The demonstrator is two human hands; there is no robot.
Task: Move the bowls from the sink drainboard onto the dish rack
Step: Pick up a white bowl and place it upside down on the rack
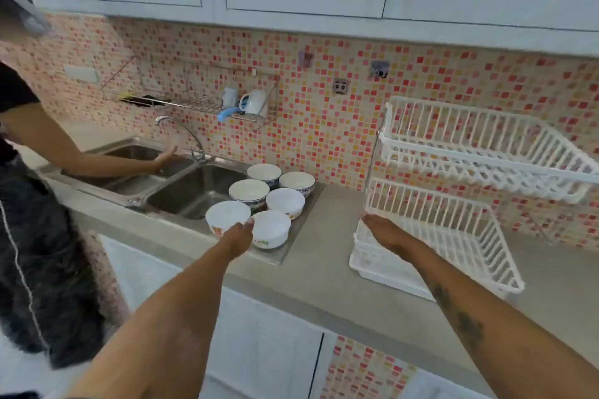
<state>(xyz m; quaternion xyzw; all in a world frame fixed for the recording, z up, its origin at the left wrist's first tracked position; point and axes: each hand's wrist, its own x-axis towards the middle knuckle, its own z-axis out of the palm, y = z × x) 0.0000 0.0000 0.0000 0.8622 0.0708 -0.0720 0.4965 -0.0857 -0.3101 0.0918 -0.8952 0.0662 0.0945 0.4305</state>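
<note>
Reaching out, the left hand comes right up to two front bowls; I cannot tell if it grips one. Six white bowls sit close together on the sink drainboard. The right hand is flat and loose, holding nothing, by the white dish rack on the counter.

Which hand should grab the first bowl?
Probably the left hand: it already reaches the two nearest bowls on the drainboard. The right hand hovers empty by the dish rack.
</note>
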